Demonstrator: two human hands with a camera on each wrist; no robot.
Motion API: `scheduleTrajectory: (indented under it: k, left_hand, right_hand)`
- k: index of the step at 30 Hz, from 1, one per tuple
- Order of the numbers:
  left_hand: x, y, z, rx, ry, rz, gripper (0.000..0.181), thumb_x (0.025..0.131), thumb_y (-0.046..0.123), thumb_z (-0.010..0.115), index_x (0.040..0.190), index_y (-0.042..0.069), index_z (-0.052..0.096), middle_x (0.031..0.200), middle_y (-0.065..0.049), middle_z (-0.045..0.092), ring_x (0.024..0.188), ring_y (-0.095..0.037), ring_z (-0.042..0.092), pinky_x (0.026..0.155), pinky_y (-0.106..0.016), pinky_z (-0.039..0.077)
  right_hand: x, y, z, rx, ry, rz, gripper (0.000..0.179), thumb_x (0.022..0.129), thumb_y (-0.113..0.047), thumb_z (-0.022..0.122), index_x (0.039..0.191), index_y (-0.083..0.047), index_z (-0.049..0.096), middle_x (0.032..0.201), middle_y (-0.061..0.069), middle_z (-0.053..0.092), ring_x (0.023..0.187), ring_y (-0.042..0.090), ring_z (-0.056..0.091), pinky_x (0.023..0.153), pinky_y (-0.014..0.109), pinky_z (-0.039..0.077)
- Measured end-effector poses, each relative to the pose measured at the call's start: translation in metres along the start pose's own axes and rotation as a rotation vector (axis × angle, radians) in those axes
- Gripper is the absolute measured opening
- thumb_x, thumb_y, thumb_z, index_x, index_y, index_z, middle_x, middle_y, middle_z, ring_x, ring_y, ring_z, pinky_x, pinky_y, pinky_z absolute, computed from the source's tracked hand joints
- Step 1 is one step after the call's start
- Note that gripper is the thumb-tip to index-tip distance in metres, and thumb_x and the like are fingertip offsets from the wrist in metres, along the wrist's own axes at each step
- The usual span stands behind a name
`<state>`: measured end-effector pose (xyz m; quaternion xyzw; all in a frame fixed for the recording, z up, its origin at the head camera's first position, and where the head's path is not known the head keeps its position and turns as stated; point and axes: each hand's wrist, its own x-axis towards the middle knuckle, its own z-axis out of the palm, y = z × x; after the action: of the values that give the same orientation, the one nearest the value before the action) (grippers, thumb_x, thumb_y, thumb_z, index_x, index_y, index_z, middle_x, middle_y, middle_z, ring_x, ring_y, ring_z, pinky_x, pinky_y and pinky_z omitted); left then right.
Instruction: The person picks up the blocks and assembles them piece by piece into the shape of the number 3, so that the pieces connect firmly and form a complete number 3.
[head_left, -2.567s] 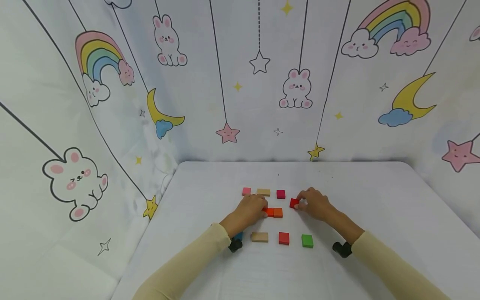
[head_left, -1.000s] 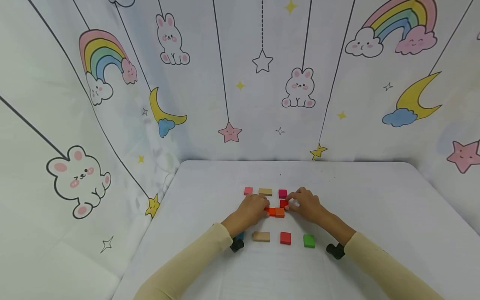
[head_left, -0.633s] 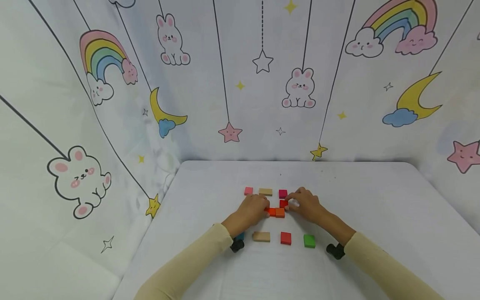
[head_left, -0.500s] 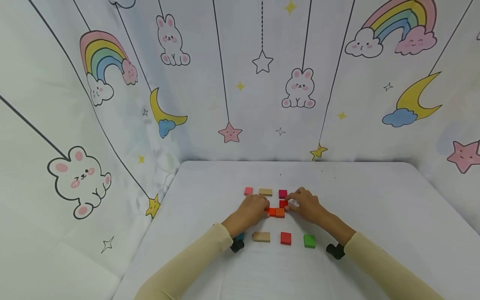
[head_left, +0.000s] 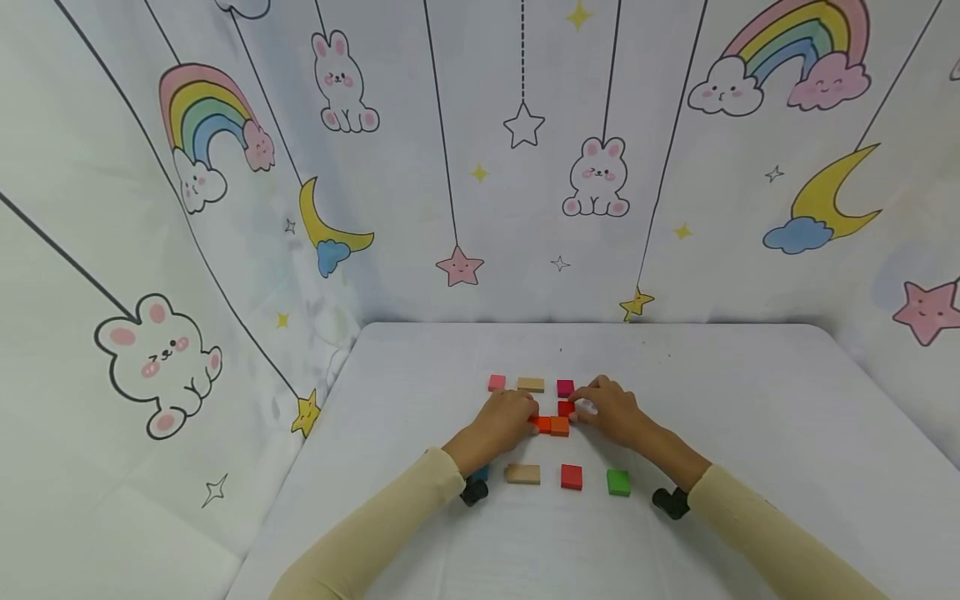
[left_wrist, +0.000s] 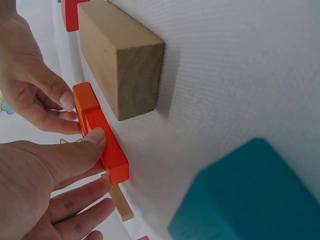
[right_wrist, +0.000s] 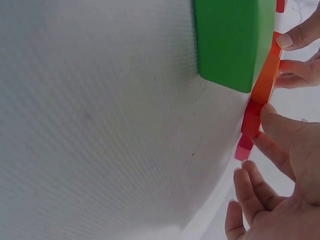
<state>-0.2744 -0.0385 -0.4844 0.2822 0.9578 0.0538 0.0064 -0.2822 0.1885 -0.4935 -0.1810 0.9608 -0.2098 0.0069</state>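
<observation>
My left hand (head_left: 501, 423) pinches a bright orange-red block (left_wrist: 107, 145) with its thumb on the near side; the other fingers spread beyond it. Against that block's right end sits an orange block (head_left: 559, 427). Between thumb and index finger, my right hand (head_left: 613, 412) holds a small red block (head_left: 565, 408), just behind the orange one; in the right wrist view this red block (right_wrist: 251, 119) lies right up against the orange block (right_wrist: 266, 82). A crimson block (head_left: 566, 388) stands close behind the red one.
Back row, left of the crimson block: a pink block (head_left: 497, 382) and a plain wooden block (head_left: 531, 385). Nearer the body lie another wooden block (head_left: 522, 474), a red block (head_left: 572, 477), a green block (head_left: 618, 482) and a blue block (left_wrist: 245, 200), partly under the left wrist.
Over the earlier frames my right hand has slid the red block leftward, to just behind the orange one. In the last second both hands have stayed nearly still.
</observation>
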Motion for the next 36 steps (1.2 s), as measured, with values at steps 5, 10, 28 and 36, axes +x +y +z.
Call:
scheduleTrajectory:
  k: [5, 10, 28, 36]
  left_hand:
    - [0.000, -0.001, 0.001, 0.003, 0.002, -0.001, 0.024, 0.095, 0.033, 0.080, 0.112, 0.017, 0.080, 0.105, 0.001, 0.075, 0.100, -0.016, 0.069, 0.092, -0.031, 0.052]
    - [0.000, -0.001, 0.001, 0.002, 0.004, -0.002, 0.023, 0.095, 0.033, 0.080, 0.112, 0.017, 0.080, 0.106, 0.002, 0.074, 0.101, -0.016, 0.069, 0.094, -0.032, 0.052]
    - [0.000, 0.000, 0.000, 0.014, 0.000, 0.006, 0.023, 0.096, 0.033, 0.079, 0.112, 0.017, 0.080, 0.108, 0.002, 0.075, 0.101, -0.016, 0.069, 0.093, -0.031, 0.052]
    - [0.000, 0.002, -0.001, 0.004, -0.013, -0.008, 0.024, 0.096, 0.033, 0.079, 0.113, 0.017, 0.080, 0.107, 0.002, 0.074, 0.100, -0.016, 0.068, 0.094, -0.031, 0.051]
  right_hand:
    - [-0.001, -0.001, -0.001, -0.008, 0.004, -0.022, 0.034, 0.092, -0.022, 0.083, 0.123, -0.011, 0.075, 0.113, 0.015, 0.064, 0.109, 0.031, 0.061, 0.086, 0.057, 0.055]
    - [-0.001, -0.002, -0.004, 0.004, 0.004, -0.001, 0.036, 0.093, -0.022, 0.082, 0.126, -0.011, 0.074, 0.116, 0.016, 0.063, 0.112, 0.033, 0.061, 0.090, 0.059, 0.054]
    - [0.018, 0.003, -0.008, 0.015, 0.059, 0.073, 0.035, 0.098, -0.022, 0.076, 0.129, -0.006, 0.070, 0.114, 0.022, 0.063, 0.106, 0.035, 0.063, 0.086, 0.053, 0.060]
    - [0.033, 0.006, -0.009, 0.078, -0.007, 0.178, 0.035, 0.100, -0.023, 0.072, 0.129, -0.005, 0.070, 0.121, 0.024, 0.064, 0.112, 0.037, 0.062, 0.089, 0.057, 0.056]
